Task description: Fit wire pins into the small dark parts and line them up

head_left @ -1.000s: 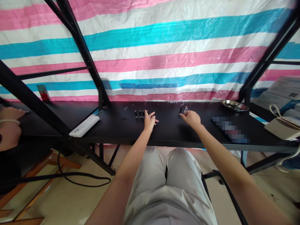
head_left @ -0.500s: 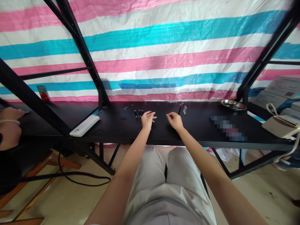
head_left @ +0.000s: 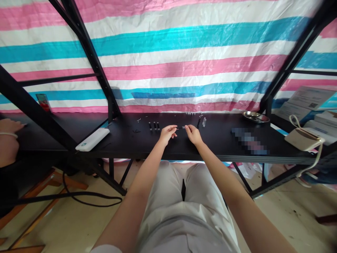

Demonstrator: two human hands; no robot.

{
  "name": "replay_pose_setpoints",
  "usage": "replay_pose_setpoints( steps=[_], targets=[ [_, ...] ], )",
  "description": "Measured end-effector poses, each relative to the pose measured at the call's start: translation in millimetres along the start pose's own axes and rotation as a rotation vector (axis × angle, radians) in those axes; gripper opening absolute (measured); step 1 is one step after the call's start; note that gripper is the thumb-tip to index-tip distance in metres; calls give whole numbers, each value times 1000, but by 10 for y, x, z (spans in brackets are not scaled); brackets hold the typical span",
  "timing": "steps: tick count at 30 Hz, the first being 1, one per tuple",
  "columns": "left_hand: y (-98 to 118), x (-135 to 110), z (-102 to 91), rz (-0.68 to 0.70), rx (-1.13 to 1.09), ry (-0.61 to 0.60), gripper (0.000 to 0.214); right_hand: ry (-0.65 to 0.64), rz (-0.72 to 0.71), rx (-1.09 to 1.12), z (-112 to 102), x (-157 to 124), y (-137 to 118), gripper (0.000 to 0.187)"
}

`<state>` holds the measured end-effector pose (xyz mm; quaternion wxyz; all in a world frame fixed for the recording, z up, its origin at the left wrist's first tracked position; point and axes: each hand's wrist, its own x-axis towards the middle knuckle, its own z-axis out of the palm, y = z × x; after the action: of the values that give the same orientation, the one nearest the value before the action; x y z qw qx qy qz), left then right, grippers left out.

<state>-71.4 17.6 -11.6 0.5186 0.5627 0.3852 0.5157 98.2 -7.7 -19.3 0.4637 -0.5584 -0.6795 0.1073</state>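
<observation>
Above the black table, my left hand point(head_left: 167, 135) pinches one end of a small thin piece point(head_left: 180, 128), dark towards the left and greyish towards the right. The fingertips of my right hand point(head_left: 193, 134) close on its greyish end. Whether it is one part or two joined is too small to tell. Left of my hands stand several short black tubes point(head_left: 154, 126) with pale ends. Beyond my right hand lie clear small tubes point(head_left: 204, 122) and a black piece point(head_left: 198, 123). Tiny white springs or pins point(head_left: 190, 113) form a row near the back edge.
A white power bank-like box point(head_left: 93, 139) lies at the left. To the right are a round metal dish point(head_left: 256, 117), a blurred-out packet point(head_left: 249, 141) and a beige bag point(head_left: 302, 138). Black frame posts point(head_left: 112, 105) flank the table. Another person's hand point(head_left: 10, 124) is at far left.
My hands have come closer together, and the small piece now spans between their fingertips. My right hand has moved left towards my left hand. The view has shifted slightly.
</observation>
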Motion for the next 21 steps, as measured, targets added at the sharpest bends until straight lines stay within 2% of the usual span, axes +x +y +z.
replay_pose_setpoints(
  steps=[5, 11, 15, 21],
  targets=[
    [3, -12, 27, 21, 31, -39, 24, -46, -67, 39, 37, 13, 59, 39],
    [-22, -10, 40, 48, 89, -18, 17, -33, -107, 114, 42, 20, 83, 38],
    [-31, -18, 48, 20, 142, -88, 19, -24, -89, 170, 35, 20, 77, 42],
    [-81, -2, 51, 38, 232, -70, 16, -41, -51, 212, 44, 14, 55, 45]
  ],
)
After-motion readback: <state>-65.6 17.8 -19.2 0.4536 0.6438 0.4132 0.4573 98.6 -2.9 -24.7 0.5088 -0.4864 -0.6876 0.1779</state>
